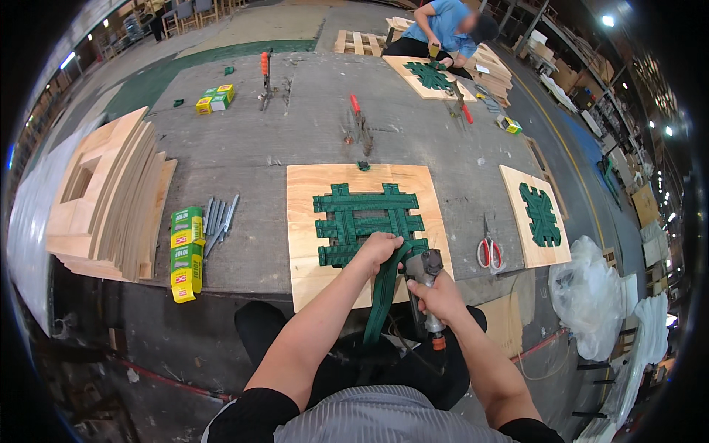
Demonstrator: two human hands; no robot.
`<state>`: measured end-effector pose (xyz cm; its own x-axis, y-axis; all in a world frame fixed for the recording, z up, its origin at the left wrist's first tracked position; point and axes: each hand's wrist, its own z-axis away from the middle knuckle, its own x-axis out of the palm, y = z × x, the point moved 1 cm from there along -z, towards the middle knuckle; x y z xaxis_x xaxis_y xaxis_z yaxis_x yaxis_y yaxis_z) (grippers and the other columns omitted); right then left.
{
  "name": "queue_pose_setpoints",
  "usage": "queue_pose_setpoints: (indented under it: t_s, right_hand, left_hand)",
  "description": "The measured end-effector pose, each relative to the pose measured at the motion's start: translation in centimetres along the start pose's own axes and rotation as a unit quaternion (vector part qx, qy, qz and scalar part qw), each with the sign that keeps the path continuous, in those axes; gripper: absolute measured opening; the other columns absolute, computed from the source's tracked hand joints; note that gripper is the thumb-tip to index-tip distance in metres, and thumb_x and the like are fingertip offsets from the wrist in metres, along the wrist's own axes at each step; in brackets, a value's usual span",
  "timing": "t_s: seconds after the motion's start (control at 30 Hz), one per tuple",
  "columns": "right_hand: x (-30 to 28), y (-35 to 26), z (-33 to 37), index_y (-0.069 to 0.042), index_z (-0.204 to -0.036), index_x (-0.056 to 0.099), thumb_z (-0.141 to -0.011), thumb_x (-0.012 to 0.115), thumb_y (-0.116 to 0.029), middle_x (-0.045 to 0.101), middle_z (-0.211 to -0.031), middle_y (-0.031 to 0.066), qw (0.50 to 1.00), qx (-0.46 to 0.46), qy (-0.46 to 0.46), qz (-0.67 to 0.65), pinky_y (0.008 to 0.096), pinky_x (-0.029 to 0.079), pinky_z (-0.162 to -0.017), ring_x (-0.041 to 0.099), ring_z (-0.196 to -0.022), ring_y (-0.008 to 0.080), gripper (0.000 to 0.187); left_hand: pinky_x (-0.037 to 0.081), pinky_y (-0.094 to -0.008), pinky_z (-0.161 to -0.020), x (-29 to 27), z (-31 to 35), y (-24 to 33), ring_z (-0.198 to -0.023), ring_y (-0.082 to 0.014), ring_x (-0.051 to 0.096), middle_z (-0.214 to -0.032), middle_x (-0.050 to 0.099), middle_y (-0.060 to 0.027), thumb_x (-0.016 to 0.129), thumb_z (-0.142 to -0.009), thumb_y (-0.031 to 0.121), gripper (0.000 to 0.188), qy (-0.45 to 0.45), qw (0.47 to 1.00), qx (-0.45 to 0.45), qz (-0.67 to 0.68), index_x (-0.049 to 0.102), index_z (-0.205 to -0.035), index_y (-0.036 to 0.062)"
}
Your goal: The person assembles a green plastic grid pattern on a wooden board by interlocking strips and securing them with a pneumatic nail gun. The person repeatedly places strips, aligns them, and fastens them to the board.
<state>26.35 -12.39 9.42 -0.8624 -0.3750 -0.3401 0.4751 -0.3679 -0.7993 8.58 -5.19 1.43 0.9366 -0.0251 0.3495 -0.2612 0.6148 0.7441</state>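
While my left hand (380,247) clamps the green webbing strap (382,295) taut over the plywood panel (310,221), my right hand (437,294) grips what looks like a staple gun (425,267) just beside it.

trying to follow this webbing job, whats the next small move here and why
Probably press the staple gun nose onto the green strap at the plywood board edge. The left hand holds the strap taut over the woven webbing; the right hand grips the gun beside it.
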Motion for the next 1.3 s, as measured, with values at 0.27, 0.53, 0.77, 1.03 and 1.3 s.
queue_pose_setpoints:
  t_s: [0.27, 0.53, 0.77, 1.03, 1.3]
  right_hand:
    - [-1.5, 0.3, -1.2, -0.005, -0.117, 0.061, -0.094, 0.074, -0.014, 0.064, -0.083, 0.0012, 0.999, -0.013, -0.009, -0.04, 0.0288, 0.045, -0.045, 0.055, -0.051, 0.0112, 0.028]
    - [-13.0, 2.0, -6.5, -0.006, -0.105, 0.062, -0.094, 0.076, -0.025, 0.06, -0.083, 0.0026, 0.966, -0.004, 0.131, -0.224, 0.0346, 0.05, -0.048, 0.058, -0.055, 0.016, 0.026]
    - [-20.7, 4.7, -14.4, -0.007, -0.105, 0.062, -0.097, 0.072, -0.031, 0.059, -0.081, 0.0042, 0.953, 0.036, 0.032, -0.3, 0.0362, 0.053, -0.052, 0.06, -0.06, 0.0172, 0.027]
    - [-19.6, 3.1, -15.4, 0.008, -0.122, 0.067, -0.103, 0.043, -0.059, 0.067, -0.122, 0.0316, 0.94, 0.015, 0.157, 0.303, 0.0524, 0.052, -0.097, 0.066, -0.114, 0.0452, 0.074]
    - [-24.6, 10.7, -12.0, -0.004, -0.123, 0.068, -0.099, 0.062, -0.036, 0.062, -0.13, 0.0249, 0.868, -0.142, 0.273, 0.389, 0.0512, 0.05, -0.1, 0.061, -0.119, 0.0422, 0.041]
  left_hand:
    - [0.058, -0.035, -0.06, 0.3, -0.1, 0.9, -0.066, -0.0187, 0.064, -0.101, 0.075, -0.008, 0.057, -0.106, 0.024, 0.027, 0.0, 1.0, -0.003, 0.01, 0.066, -0.114, -0.0001]
    - [0.058, -0.0329, -0.062, 0.7, 0.0, 1.1, -0.075, -0.0177, 0.067, -0.105, 0.076, -0.0091, 0.055, -0.106, 0.022, 0.028, 0.031, 0.999, 0.032, -0.026, 0.065, -0.117, -0.0013]
    - [0.056, -0.0323, -0.058, 1.5, -0.5, 0.9, -0.066, -0.0178, 0.064, -0.102, 0.076, -0.0095, 0.055, -0.106, 0.023, 0.03, 0.054, 0.997, 0.033, -0.041, 0.066, -0.117, -0.0023]
    - [0.055, -0.0322, -0.058, 1.1, 0.4, 1.0, -0.071, -0.019, 0.065, -0.105, 0.075, -0.0145, 0.052, -0.108, 0.019, 0.026, 0.103, 0.993, 0.035, -0.036, 0.062, -0.118, -0.0029]
    - [0.055, -0.0317, -0.057, 3.0, -0.5, 0.4, -0.068, -0.0156, 0.064, -0.1, 0.076, -0.0102, 0.054, -0.107, 0.022, 0.029, 0.071, 0.991, 0.089, -0.064, 0.068, -0.111, -0.0033]
